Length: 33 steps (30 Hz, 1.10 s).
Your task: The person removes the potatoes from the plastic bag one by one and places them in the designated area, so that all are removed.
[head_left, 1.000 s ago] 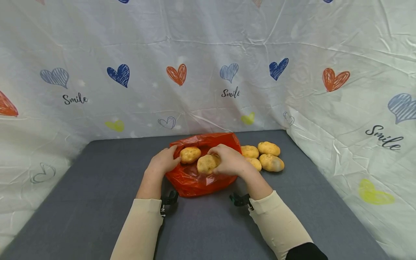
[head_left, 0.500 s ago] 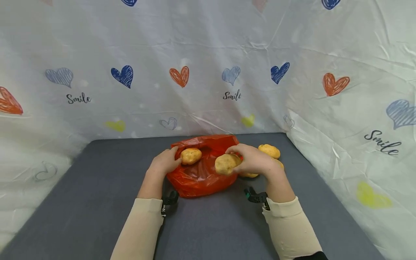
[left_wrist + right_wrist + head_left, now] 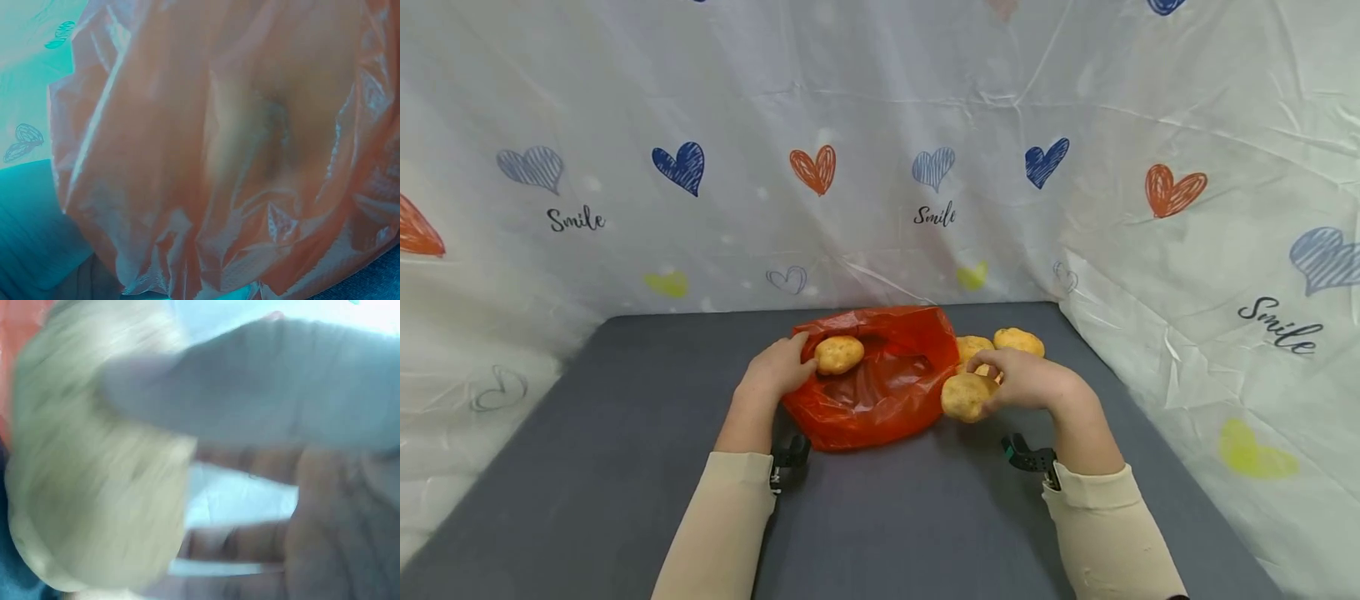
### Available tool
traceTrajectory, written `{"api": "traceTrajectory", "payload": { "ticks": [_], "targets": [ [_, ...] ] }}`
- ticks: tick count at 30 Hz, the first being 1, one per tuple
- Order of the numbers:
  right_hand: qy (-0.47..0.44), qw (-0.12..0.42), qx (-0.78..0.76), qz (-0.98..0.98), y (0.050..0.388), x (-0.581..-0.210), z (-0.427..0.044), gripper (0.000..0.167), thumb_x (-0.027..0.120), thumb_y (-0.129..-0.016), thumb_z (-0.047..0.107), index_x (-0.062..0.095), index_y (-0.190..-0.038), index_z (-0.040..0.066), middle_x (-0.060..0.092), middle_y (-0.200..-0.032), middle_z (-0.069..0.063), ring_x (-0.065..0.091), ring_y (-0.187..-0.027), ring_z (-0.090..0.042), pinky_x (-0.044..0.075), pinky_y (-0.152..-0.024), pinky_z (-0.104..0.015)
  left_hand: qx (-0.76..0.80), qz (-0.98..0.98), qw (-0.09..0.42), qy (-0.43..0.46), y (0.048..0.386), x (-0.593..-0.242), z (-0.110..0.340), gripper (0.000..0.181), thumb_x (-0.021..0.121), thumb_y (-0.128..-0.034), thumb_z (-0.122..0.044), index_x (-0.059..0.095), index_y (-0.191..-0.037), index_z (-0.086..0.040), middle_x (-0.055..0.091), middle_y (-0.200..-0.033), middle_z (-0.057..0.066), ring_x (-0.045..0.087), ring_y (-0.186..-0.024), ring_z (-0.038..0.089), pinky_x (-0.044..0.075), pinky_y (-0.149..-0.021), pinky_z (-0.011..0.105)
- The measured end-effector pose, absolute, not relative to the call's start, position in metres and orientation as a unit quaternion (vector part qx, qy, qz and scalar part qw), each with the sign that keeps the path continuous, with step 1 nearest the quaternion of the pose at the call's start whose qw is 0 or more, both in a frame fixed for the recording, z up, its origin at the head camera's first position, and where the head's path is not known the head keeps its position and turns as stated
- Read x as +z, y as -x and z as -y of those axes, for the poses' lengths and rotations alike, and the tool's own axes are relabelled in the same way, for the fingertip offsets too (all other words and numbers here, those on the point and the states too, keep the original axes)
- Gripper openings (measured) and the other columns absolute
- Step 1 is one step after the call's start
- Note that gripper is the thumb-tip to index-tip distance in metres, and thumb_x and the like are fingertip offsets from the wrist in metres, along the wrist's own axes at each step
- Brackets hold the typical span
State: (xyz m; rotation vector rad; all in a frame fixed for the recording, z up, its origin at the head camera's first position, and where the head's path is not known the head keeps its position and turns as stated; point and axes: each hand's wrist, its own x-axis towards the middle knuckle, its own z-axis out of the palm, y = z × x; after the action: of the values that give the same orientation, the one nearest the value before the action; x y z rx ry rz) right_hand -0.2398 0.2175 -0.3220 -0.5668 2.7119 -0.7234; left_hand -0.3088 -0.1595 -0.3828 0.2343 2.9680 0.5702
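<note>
A red plastic bag (image 3: 868,417) lies with its mouth spread toward me, and one potato (image 3: 839,355) shows inside at the left. My left hand (image 3: 775,367) holds the bag's left rim, thumb near that potato; the bag's film (image 3: 187,156) hides most of the hand in the left wrist view. Just off the bag's right side, my right hand (image 3: 1026,379) grips another potato (image 3: 967,397) between thumb and fingers. That potato (image 3: 100,487) is large and blurred in the right wrist view, the thumb pressed on its skin.
Behind the right hand are more potatoes (image 3: 1018,341), partly hidden by it. All this lies on a dark grey table (image 3: 895,517). A white curtain (image 3: 880,225) printed with hearts bounds the table's back and right side.
My right hand has carried its potato rightward, from over the bag's mouth to beyond the bag's right edge. The left hand and the potato inside the bag stay in place.
</note>
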Motion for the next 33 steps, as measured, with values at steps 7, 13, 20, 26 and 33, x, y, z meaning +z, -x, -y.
{"api": "traceTrajectory", "payload": {
  "ticks": [7, 13, 20, 26, 33],
  "targets": [
    [0.133, 0.183, -0.159, -0.961, 0.24, -0.324, -0.212, 0.053, 0.08, -0.069, 0.011, 0.063, -0.119, 0.014, 0.056, -0.092, -0.006, 0.051, -0.077, -0.021, 0.041, -0.064, -0.034, 0.188, -0.978, 0.053, -0.078, 0.311, -0.381, 0.16, 0.067, 0.057, -0.1038, -0.033, 0.035, -0.158, -0.001, 0.047, -0.15, 0.028, 0.045, -0.138, 0.045, 0.037, -0.112, 0.061],
    [0.104, 0.199, -0.094, -0.97, 0.244, -0.337, -0.2, 0.053, 0.085, -0.071, 0.015, 0.063, -0.119, 0.018, 0.059, -0.093, -0.005, 0.053, -0.08, -0.023, 0.043, -0.065, -0.035, 0.188, -0.978, 0.057, -0.072, 0.311, -0.382, 0.161, 0.068, 0.057, -0.104, -0.033, 0.033, -0.159, -0.003, 0.045, -0.153, 0.028, 0.041, -0.141, 0.045, 0.035, -0.113, 0.061],
    [0.082, 0.215, -0.087, -0.969, 0.246, -0.342, -0.192, 0.055, 0.085, -0.074, 0.014, 0.062, -0.124, 0.017, 0.061, -0.094, -0.002, 0.055, -0.082, -0.023, 0.042, -0.068, -0.038, 0.193, -0.977, 0.045, -0.078, 0.311, -0.381, 0.16, 0.067, 0.058, -0.1035, -0.033, 0.035, -0.158, -0.002, 0.047, -0.151, 0.028, 0.044, -0.139, 0.045, 0.037, -0.112, 0.061],
    [0.084, 0.217, -0.123, -0.965, 0.246, -0.341, -0.194, 0.051, 0.085, -0.075, 0.009, 0.061, -0.119, 0.014, 0.059, -0.094, -0.005, 0.054, -0.079, -0.023, 0.043, -0.067, -0.035, 0.192, -0.977, 0.043, -0.081, 0.31, -0.378, 0.159, 0.066, 0.058, -0.1034, -0.033, 0.036, -0.158, -0.002, 0.048, -0.15, 0.028, 0.045, -0.138, 0.044, 0.037, -0.112, 0.06],
    [0.081, 0.222, -0.135, -0.962, 0.245, -0.34, -0.197, 0.053, 0.085, -0.074, 0.011, 0.06, -0.12, 0.013, 0.06, -0.091, -0.005, 0.054, -0.08, -0.023, 0.044, -0.067, -0.035, 0.194, -0.977, 0.049, -0.077, 0.31, -0.38, 0.159, 0.067, 0.058, -0.1037, -0.033, 0.035, -0.158, -0.002, 0.048, -0.15, 0.028, 0.046, -0.138, 0.044, 0.037, -0.111, 0.061]
  ]
}}
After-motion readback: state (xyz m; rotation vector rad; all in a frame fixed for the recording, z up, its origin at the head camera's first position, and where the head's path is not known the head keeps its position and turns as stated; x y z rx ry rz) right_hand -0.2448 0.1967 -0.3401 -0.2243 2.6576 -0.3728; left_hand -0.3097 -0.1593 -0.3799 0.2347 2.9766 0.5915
